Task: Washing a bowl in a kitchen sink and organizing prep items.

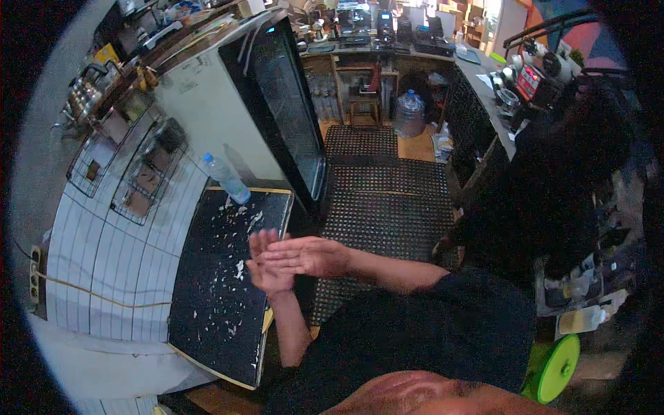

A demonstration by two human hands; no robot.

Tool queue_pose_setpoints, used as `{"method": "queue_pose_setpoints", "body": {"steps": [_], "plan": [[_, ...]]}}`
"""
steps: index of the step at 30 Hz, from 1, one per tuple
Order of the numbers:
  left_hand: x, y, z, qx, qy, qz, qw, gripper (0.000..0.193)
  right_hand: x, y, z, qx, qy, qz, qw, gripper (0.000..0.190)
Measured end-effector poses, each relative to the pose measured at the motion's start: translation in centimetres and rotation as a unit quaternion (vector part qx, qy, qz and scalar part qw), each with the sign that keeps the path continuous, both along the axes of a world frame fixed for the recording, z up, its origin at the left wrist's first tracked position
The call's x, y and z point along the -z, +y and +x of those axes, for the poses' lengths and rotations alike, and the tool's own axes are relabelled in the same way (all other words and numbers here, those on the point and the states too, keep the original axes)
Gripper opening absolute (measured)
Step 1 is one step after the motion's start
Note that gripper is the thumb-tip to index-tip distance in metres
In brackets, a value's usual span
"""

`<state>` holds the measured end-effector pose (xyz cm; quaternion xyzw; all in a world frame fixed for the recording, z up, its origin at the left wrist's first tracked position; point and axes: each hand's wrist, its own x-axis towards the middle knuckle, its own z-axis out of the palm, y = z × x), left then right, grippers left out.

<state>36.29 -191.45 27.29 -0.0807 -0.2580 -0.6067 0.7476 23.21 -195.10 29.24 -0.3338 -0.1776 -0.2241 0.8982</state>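
Note:
My left hand (270, 267) is raised over the right edge of a worn black tabletop (207, 290), palm turned up and fingers spread. My right hand (311, 257) reaches across to it, its fingers extended and lying over or against the left palm; the overlap hides part of that palm. Neither hand shows an object in it. Light chips and flakes mark the tabletop beside them. Near its far edge stands a clear plastic bottle (228, 179) with a blue cap, against the side of a refrigerator.
A glass-door refrigerator (280, 104) stands beyond the tabletop. Black perforated rubber mats (384, 207) cover the floor. Wire racks (145, 181) hang on the tiled wall. A large water jug (410, 111) stands under the far counter. A lime-green round lid (557, 368) is at lower right.

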Motion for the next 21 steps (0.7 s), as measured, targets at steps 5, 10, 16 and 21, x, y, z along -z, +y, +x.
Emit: {"method": "queue_pose_setpoints", "body": {"steps": [5,10,16,21], "plan": [[1.5,0.2,0.6,0.109,0.004,0.072,0.991,0.035,0.9,0.5,2.8,0.014,0.017,0.079,0.997,0.06],[3.0,-0.5,1.9,-0.088,-0.229,0.166,0.955,0.029,2.9,0.1,3.3,0.118,0.087,0.013,0.989,0.046],[-0.1,-0.6,3.6,-0.215,-0.161,0.26,0.927,0.022,3.3,-1.7,-0.1,0.289,0.316,-0.296,0.854,0.037],[-1.5,-1.1,-0.7,-0.017,-0.072,0.007,0.997,0.044,3.8,-0.6,0.3,0.345,0.287,-0.043,0.893,0.033]]}}
